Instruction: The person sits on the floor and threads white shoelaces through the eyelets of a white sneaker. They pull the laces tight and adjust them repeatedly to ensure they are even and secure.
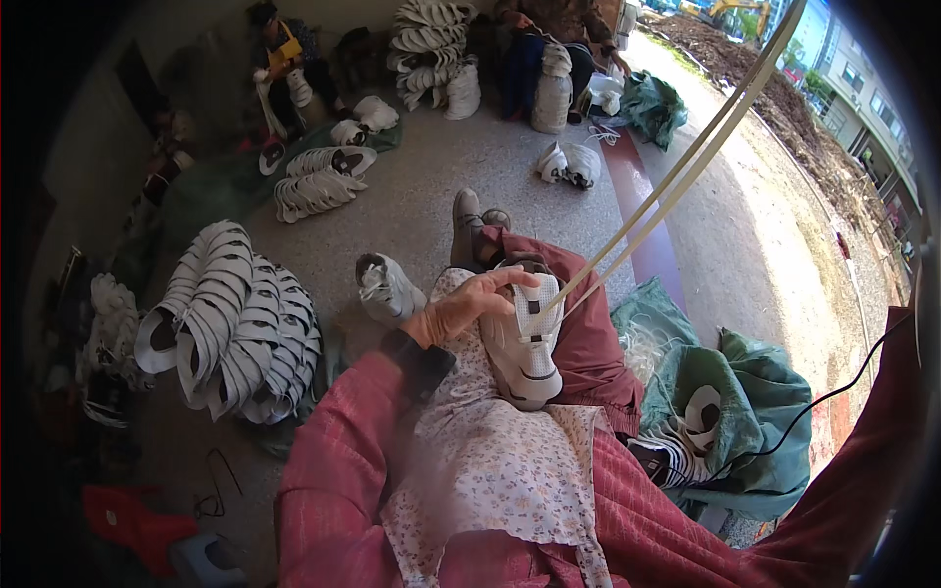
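A white shoe upper (524,358) with dark patches lies on my lap, over a floral apron (490,470). My left hand (469,302) grips its upper left side, the index finger stretched across the top. From the upper's middle a long cream lace (676,186) runs in two taut strands to the top right edge of the view. My right arm, in a red sleeve (853,461), reaches out to the right; the hand itself is out of view. Left of my lap, another white shoe upper (387,289) stands near my left wrist.
Large stacks of nested uppers (235,323) stand at left, with more uppers (323,181) farther back. A green sack (755,392) holding uppers and pale laces lies at right. A red plastic object (137,524) is lower left. People sit at the back, beside a tall stack (431,49).
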Available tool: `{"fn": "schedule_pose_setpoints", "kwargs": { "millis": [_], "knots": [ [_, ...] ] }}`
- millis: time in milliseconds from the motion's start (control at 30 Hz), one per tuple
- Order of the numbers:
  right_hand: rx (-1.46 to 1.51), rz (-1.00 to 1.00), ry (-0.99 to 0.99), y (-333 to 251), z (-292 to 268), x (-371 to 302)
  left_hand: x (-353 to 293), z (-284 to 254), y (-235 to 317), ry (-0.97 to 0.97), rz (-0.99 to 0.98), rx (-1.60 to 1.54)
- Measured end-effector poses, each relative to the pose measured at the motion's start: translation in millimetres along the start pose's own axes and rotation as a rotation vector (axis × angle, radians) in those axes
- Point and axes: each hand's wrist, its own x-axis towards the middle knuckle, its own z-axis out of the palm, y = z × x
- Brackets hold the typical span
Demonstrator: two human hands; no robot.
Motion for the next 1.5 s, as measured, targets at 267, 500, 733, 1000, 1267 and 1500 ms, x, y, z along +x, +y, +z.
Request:
{"fn": "schedule_pose_setpoints", "kwargs": {
  "millis": [267,500,733,1000,1267,1500],
  "knots": [
    [0.076,-0.025,-0.059,22,24,-24,1,4,3,0.092,-0.015,0.193],
    [0.151,-0.007,-0.063,40,32,-40,8,13,-3,0.113,0.0,0.371],
    [0.189,0.043,0.019,61,11,-52,12,30,-16,0.136,0.175,0.674],
    [0.178,0.069,0.2,78,-60,-64,12,35,-6,0.129,-0.084,0.077],
    [0.127,-0.038,0.403,17,-192,-90,-10,35,-32,0.216,0.326,0.961],
    [0.056,-0.233,0.378,-98,-227,-95,8,52,-54,0.401,0.457,1.29]
  ]
}}
